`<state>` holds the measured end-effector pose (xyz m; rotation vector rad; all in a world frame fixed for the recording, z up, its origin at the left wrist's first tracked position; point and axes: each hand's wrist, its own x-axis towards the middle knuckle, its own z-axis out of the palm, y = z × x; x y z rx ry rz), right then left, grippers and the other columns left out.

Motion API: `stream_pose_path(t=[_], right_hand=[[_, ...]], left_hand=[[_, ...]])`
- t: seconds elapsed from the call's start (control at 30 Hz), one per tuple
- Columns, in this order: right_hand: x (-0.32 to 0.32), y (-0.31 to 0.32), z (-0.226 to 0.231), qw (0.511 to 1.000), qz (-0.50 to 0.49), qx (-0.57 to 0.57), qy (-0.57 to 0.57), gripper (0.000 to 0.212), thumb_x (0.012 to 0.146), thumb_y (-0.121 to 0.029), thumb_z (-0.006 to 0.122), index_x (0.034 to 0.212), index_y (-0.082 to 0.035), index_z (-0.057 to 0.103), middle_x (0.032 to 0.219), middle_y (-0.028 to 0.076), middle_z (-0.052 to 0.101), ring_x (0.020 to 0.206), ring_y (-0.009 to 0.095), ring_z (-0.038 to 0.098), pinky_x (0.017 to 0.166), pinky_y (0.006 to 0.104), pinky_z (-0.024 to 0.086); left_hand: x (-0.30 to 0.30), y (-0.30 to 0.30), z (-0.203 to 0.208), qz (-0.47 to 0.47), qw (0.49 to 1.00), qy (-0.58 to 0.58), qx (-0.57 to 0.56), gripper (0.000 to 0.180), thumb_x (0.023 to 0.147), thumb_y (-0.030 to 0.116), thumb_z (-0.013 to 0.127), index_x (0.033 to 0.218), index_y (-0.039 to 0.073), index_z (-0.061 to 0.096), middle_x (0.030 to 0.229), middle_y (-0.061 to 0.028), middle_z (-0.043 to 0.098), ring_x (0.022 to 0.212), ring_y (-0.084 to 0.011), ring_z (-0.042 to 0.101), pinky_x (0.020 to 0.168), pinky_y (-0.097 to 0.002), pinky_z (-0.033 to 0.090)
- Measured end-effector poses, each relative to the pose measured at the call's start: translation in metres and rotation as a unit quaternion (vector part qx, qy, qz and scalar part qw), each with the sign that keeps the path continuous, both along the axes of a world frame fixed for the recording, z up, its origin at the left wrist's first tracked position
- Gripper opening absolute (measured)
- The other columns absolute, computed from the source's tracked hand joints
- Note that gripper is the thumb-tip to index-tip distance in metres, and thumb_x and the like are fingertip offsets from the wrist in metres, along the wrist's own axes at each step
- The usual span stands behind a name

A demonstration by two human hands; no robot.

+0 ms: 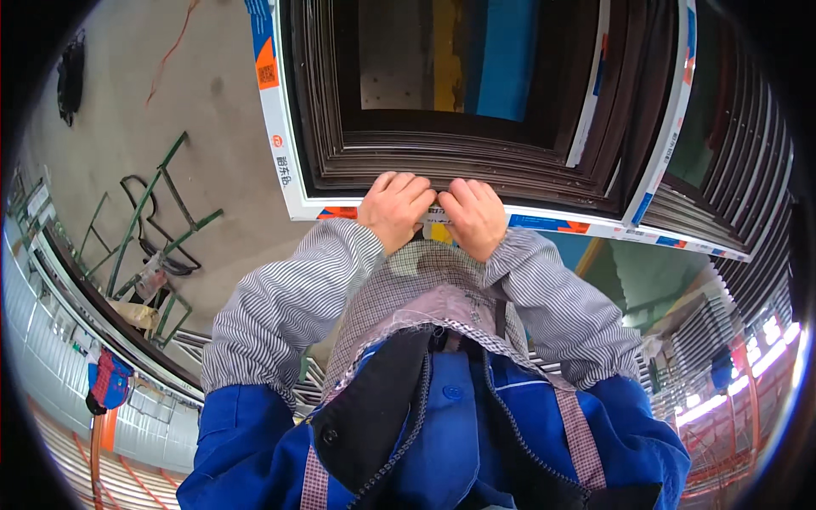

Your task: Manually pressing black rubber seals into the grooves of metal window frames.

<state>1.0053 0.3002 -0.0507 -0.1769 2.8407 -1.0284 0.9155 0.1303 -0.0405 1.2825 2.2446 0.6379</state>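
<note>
In front of me is a large window frame (pixel 297 206), its outer edges wrapped in white film with orange and blue patches. Dark brown profiles (pixel 476 161) run inside it in several parallel layers; I cannot tell whether these are separate stacked frames. My left hand (pixel 395 211) curls over the near edge, left of its middle. Close beside it, my right hand (pixel 478 219) grips the same edge. Both have their knuckles up and fingers bent over the rim, with the fingertips partly hidden. Striped grey sleeves cover both forearms.
More dark frames (pixel 710 217) stand in layers at the right. On the grey floor (pixel 217 85) at the left is a green metal rack (pixel 161 208) with a black strap (pixel 153 229) beside it. A black bundle (pixel 71 76) lies farther off. Blue and yellow surfaces show through the frame's opening.
</note>
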Motion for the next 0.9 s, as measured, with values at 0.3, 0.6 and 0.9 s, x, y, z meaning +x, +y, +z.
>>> stream_pose_path(t=[0.3, 0.6, 0.9], right_hand=[[-0.009, 0.003, 0.008, 0.987, 0.013, 0.043, -0.153, 0.047, 0.057, -0.008, 0.074, 0.100, -0.004, 0.058, 0.099, 0.009, 0.054, 0.095, 0.027, 0.054, 0.081, 0.0366, 0.045], [-0.006, 0.006, 0.007, 0.989, 0.037, 0.060, -0.133, 0.040, 0.063, -0.010, 0.073, 0.099, -0.006, 0.057, 0.100, 0.008, 0.054, 0.099, 0.026, 0.054, 0.085, 0.0357, 0.045], [-0.002, 0.005, 0.007, 0.986, 0.042, 0.058, -0.150, 0.054, 0.059, -0.009, 0.079, 0.106, -0.005, 0.056, 0.101, 0.010, 0.052, 0.098, 0.026, 0.055, 0.083, 0.0360, 0.047]], left_hand=[[0.000, 0.010, -0.009, -0.021, 0.989, -0.078, -0.122, 0.051, 0.061, 0.019, 0.084, 0.103, 0.007, 0.059, 0.104, -0.0056, 0.055, 0.105, -0.0219, 0.054, 0.093, -0.0346, 0.044], [0.001, 0.006, -0.011, -0.043, 0.997, -0.033, -0.059, 0.037, 0.064, 0.015, 0.074, 0.099, 0.009, 0.063, 0.097, -0.0030, 0.056, 0.097, -0.0203, 0.056, 0.085, -0.0327, 0.045], [-0.027, -0.090, 0.004, 0.034, 0.984, 0.040, -0.170, 0.062, 0.062, 0.018, 0.078, 0.120, 0.008, 0.058, 0.107, -0.0061, 0.059, 0.103, -0.0238, 0.058, 0.090, -0.0372, 0.046]])
